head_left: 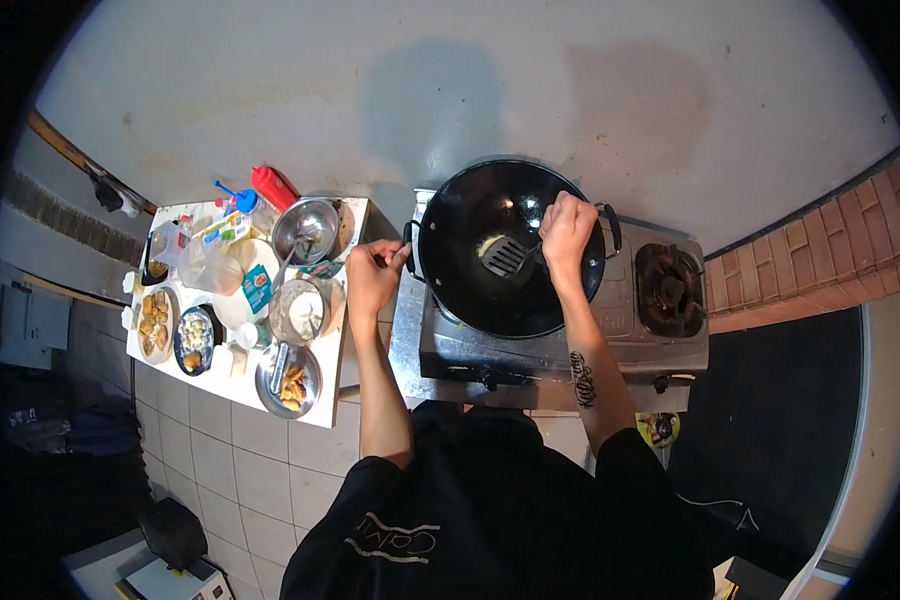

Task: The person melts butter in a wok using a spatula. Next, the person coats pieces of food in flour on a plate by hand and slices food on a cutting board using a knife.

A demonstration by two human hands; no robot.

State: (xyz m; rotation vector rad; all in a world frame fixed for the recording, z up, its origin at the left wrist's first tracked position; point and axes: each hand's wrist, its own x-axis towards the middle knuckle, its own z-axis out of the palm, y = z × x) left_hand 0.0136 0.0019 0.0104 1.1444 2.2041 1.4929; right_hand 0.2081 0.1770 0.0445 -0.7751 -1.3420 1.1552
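A large black wok [480, 295] stands on the left part of the steel stove. My right hand [568, 228] is closed around the handle of a black slotted spatula [506, 258], whose head lies low inside the wok. A small pale piece of food [488, 243] shows at the spatula's edge. At the wok's left side my left hand [377, 262] is closed, its thumb and fingertips at the left loop handle [410, 250].
Left of the stove, a white table [355, 215] bears a steel bowl [310, 222], a red bottle [273, 187], a bowl of white mixture [300, 311] and plates of food. A bare burner [669, 290] is on the right. Brickwork [820, 250] stands beyond.
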